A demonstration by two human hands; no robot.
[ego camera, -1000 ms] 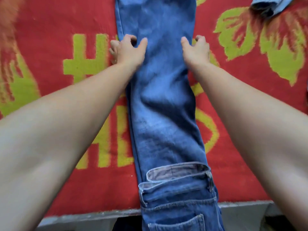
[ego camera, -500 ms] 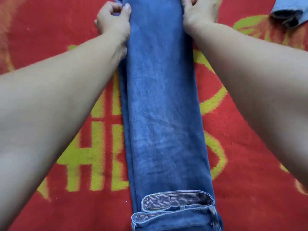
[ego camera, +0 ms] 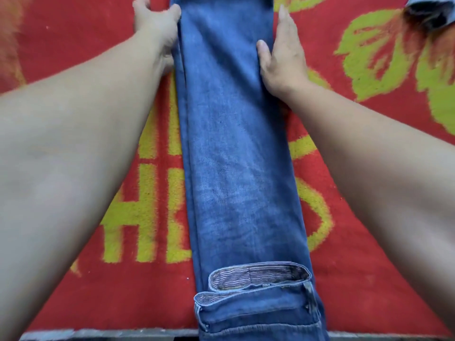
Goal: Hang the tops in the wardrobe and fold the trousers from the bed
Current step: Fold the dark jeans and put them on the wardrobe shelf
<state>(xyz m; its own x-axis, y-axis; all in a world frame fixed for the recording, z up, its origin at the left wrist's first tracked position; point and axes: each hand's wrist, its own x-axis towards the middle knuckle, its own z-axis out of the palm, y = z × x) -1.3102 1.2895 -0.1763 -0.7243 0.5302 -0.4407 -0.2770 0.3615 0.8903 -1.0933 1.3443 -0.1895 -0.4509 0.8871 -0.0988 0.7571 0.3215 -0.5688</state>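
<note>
A: Jeans position?
B: I see jeans (ego camera: 236, 156) lengthwise on red blanket (ego camera: 344, 279), waistband near. My left hand (ego camera: 155, 23) pinches far left edge; right hand (ego camera: 283, 55) flat, fingers straight, against right edge.

Faded mid-blue denim jeans (ego camera: 236, 156), whiter down the middle, waistband lining (ego camera: 258, 273) striped white and grey. Fuzzy red blanket (ego camera: 344, 291) has lime-yellow letters (ego camera: 138, 212) and leaves (ego camera: 369, 57). There's another blue denim piece (ego camera: 433, 11) at its far right corner.

On the red blanket (ego camera: 73, 45), nearer the person than the left hand (ego camera: 155, 23) gripping the jeans (ego camera: 234, 143), yellow letters (ego camera: 134, 212) are showing: a clear H, others half covered.
</note>
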